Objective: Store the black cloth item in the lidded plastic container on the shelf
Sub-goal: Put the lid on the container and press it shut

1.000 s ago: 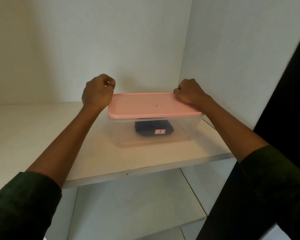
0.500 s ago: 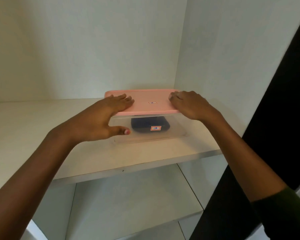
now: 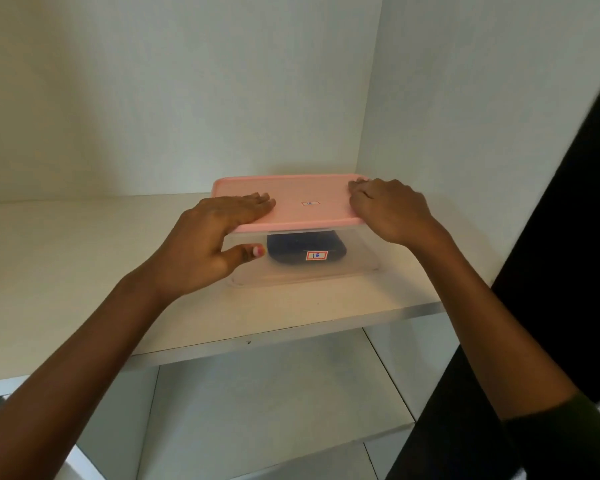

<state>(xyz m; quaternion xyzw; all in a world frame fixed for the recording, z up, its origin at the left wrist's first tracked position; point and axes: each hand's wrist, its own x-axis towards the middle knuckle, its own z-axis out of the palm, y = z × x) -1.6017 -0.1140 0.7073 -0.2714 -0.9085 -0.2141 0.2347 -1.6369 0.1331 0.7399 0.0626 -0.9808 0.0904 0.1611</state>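
A clear plastic container (image 3: 359, 252) with a pink lid (image 3: 305, 190) stands on the white shelf (image 3: 84, 254), close to the right wall. The lid lies flat on the container. Through the front wall I see the folded black cloth item (image 3: 300, 245) on the bottom, behind a small label marked 18. My left hand (image 3: 205, 244) grips the front left corner, fingers flat on the lid and thumb against the clear wall. My right hand (image 3: 392, 209) is over the front right corner, fingers curled on the lid; its thumb is hidden.
The shelf runs wide and bare to the left of the container. The white back wall and side wall (image 3: 465, 116) close off the corner. A lower shelf (image 3: 274, 393) lies beneath. A dark panel (image 3: 568, 237) stands along the right edge.
A second ago both hands were fists on the lid's far corners. They have come to the near corners and spread over the lid. The container has stayed in place.
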